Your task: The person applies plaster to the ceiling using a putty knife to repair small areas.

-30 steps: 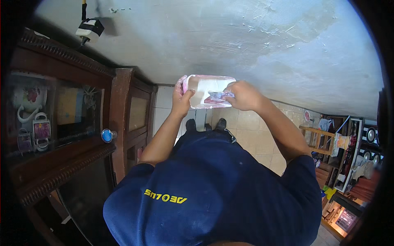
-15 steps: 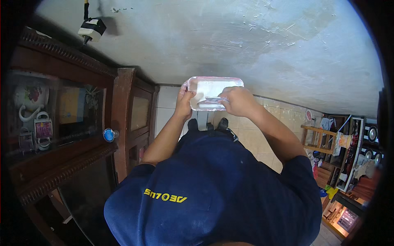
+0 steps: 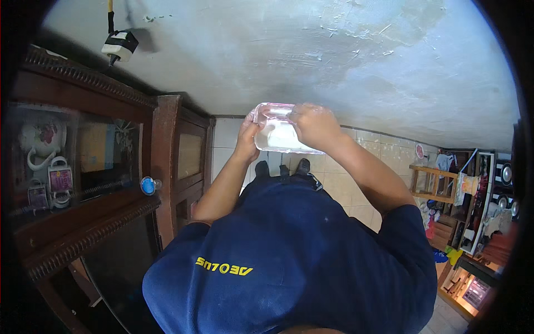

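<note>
My left hand (image 3: 248, 137) grips the left side of a rectangular plastic tray (image 3: 260, 141) with pink-tinged rim, held out in front of my body. White paste (image 3: 282, 137) lies inside it. My right hand (image 3: 314, 125) is closed on a flat scraper (image 3: 278, 112), whose blade rests in the upper part of the tray; my fingers partly hide it. Just beyond the tray is a grey wall (image 3: 334, 61) with rough white patches.
A dark wooden glass-front cabinet (image 3: 67, 83) with cups stands at my left, below a taped power socket (image 3: 119, 45) hanging on the wall. A tiled floor (image 3: 359, 167) is beneath me. Wooden furniture (image 3: 434, 192), loudspeakers and clutter sit at the right.
My right hand and the scraper moved up toward the tray's far edge and now cover its upper right. The tray shifted slightly to the right over the last second.
</note>
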